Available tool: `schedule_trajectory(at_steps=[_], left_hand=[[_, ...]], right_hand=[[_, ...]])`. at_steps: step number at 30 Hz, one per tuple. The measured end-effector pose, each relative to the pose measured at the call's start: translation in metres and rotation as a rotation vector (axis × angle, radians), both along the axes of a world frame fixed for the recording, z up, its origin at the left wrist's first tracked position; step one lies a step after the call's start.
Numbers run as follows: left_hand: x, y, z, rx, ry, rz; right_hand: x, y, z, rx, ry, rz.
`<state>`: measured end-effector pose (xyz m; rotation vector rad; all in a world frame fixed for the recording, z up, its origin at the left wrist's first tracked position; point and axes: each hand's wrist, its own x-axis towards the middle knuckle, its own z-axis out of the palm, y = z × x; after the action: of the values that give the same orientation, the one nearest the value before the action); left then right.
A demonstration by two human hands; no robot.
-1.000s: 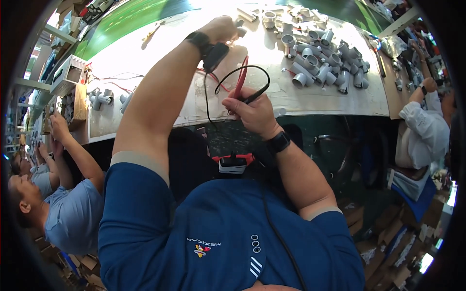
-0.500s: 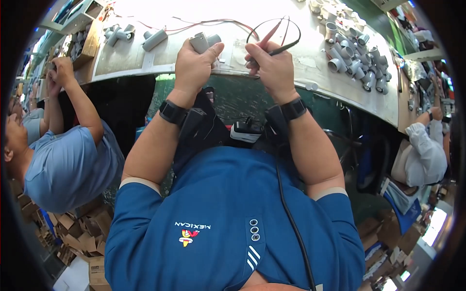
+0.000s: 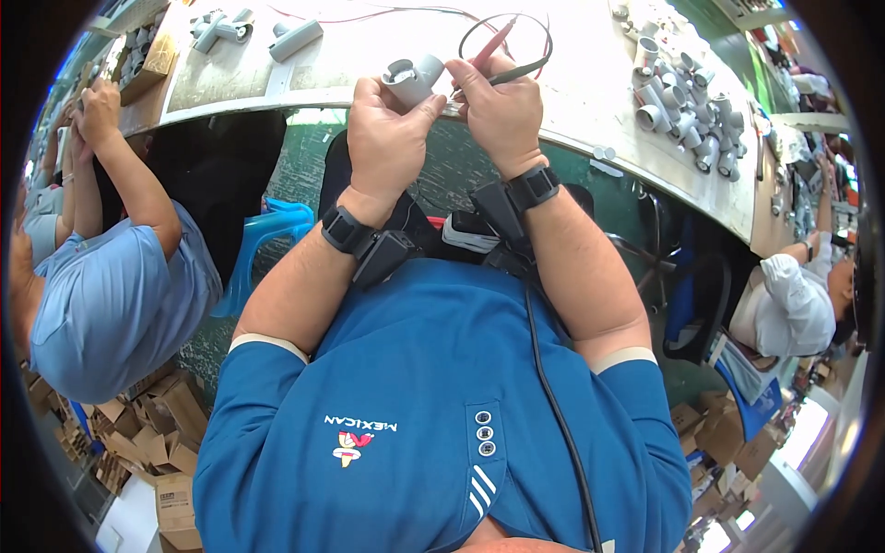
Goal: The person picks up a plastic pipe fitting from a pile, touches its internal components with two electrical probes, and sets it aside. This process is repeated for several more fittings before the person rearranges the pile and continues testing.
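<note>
Just above the table's near edge, my left hand (image 3: 389,143) is closed around a grey T-shaped plastic housing (image 3: 407,85). Its round open end is turned up toward me, and a branch points to the upper right. My right hand (image 3: 503,120) is closed on a pair of test probes beside it: a red probe (image 3: 491,46) slanting up and away, and a black probe (image 3: 524,70) pointing right, its thin lead looping above. Near the housing's right side are my right fingers; whether a probe tip touches it cannot be made out.
Two grey T-shaped housings, one (image 3: 297,41) and another (image 3: 221,32), lie on the white table (image 3: 221,83) to the left. A heap of grey housings (image 3: 687,111) covers the right part. Co-workers sit at both sides; a blue stool (image 3: 267,235) stands at left.
My hands have come closer together. The left has tilted the housing so its open end now shows, and the right has shifted left with the probes.
</note>
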<state>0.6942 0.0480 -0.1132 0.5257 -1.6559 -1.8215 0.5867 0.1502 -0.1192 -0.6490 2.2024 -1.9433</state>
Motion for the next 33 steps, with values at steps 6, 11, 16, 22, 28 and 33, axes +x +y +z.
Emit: schedule_trajectory(at_steps=[6,11,16,22,28,33], left_hand=[[0.002,0.002,-0.01,0.029,0.02,0.033],[0.002,0.002,-0.011,0.062,0.035,0.025],[0.007,0.004,-0.008,0.096,0.039,0.02],[0.009,0.004,-0.01,0.121,0.053,0.013],[0.009,0.003,-0.012,0.132,0.062,0.013],[0.009,0.004,-0.009,0.151,0.061,0.009]], right_hand=[[0.002,0.002,0.001,0.061,0.042,0.029],[0.004,0.003,-0.004,0.068,0.117,0.01],[0.007,0.002,-0.004,0.044,0.17,-0.02],[0.01,0.004,0.002,0.135,0.194,-0.008],[0.01,0.004,0.002,0.165,0.204,-0.003],[0.01,0.003,0.003,0.165,0.201,-0.01]])
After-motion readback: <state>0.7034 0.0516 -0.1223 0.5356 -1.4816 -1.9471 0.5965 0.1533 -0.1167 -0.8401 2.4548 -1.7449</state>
